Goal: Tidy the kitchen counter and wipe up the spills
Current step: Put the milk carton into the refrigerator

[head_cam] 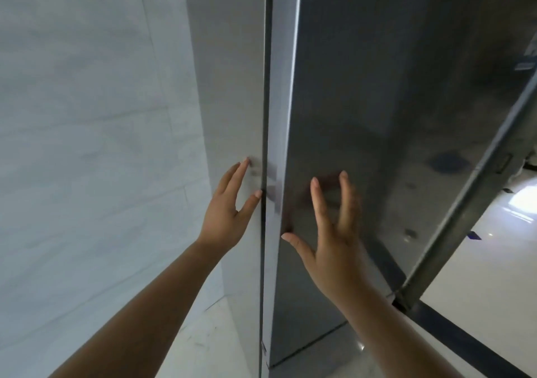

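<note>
A tall grey steel fridge fills the middle of the head view, seen from its corner. Its dark glossy door face mirrors the room. My left hand lies flat on the lighter side panel, fingertips beside the dark vertical gap at the door's edge. My right hand presses on the door front with fingers spread, its thumb at the door's left edge. Both hands hold nothing. No counter, spill or cloth is in view.
A pale marble-tiled wall stands close on the left. Glossy white floor shows at the right and below. A dark metal frame strip runs diagonally at the right.
</note>
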A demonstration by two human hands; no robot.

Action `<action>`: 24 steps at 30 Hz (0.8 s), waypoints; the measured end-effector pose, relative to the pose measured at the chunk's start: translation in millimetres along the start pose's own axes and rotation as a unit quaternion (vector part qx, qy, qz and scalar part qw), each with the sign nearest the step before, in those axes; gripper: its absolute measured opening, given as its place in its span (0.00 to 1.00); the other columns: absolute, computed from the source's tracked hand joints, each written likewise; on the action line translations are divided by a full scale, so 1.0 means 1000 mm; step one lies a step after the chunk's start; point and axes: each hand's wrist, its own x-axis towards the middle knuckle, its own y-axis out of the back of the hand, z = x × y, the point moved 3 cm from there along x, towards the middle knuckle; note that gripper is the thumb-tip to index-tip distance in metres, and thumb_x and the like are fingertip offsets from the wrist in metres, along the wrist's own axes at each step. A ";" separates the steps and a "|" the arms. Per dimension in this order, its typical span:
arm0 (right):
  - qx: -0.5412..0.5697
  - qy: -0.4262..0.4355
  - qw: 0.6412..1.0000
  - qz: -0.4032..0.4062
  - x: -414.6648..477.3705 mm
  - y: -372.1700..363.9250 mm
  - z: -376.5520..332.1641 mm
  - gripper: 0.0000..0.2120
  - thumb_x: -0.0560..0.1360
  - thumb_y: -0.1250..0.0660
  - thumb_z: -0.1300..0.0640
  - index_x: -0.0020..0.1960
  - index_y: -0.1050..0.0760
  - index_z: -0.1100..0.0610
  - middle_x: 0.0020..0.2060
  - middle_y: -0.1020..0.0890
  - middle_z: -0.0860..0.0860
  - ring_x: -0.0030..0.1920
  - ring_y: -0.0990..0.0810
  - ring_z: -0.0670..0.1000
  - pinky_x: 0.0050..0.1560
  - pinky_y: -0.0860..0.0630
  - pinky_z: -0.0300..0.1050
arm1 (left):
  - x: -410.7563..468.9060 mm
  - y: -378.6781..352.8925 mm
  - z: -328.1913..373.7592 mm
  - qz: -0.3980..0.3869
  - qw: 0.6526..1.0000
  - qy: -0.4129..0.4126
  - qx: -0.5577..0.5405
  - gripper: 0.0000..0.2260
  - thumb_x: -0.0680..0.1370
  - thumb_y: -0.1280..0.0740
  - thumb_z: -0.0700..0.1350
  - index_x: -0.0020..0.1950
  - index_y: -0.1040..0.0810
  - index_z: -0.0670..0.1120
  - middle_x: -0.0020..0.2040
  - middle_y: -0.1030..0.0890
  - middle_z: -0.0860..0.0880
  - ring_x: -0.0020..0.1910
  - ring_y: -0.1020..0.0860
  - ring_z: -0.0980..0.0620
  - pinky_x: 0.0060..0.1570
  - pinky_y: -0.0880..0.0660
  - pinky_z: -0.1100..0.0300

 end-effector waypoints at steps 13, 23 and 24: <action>-0.008 0.014 0.999 0.032 0.000 -0.015 0.010 0.39 0.71 0.36 0.38 0.74 0.52 0.47 0.75 0.51 0.57 0.75 0.51 0.61 0.71 0.42 0.58 | 0.002 -0.009 -0.006 -0.014 0.997 0.032 -0.063 0.25 0.77 0.44 0.58 0.72 0.47 0.63 0.69 0.42 0.67 0.70 0.36 0.57 0.66 0.35 0.60; 0.155 0.041 0.987 0.015 -0.014 -0.006 0.012 0.28 0.74 0.35 0.47 0.70 0.38 0.53 0.72 0.42 0.58 0.73 0.42 0.61 0.69 0.39 0.61 | -0.082 -0.004 0.010 0.018 0.984 0.175 -0.001 0.24 0.75 0.46 0.62 0.71 0.41 0.64 0.69 0.36 0.65 0.69 0.36 0.61 0.64 0.38 0.63; 0.181 0.047 0.982 -0.004 -0.021 -0.005 0.012 0.26 0.74 0.36 0.48 0.69 0.36 0.54 0.71 0.40 0.58 0.72 0.40 0.60 0.68 0.38 0.60 | -0.097 -0.006 0.012 0.032 0.980 0.198 -0.004 0.24 0.74 0.46 0.62 0.71 0.40 0.64 0.70 0.35 0.64 0.68 0.35 0.61 0.64 0.38 0.63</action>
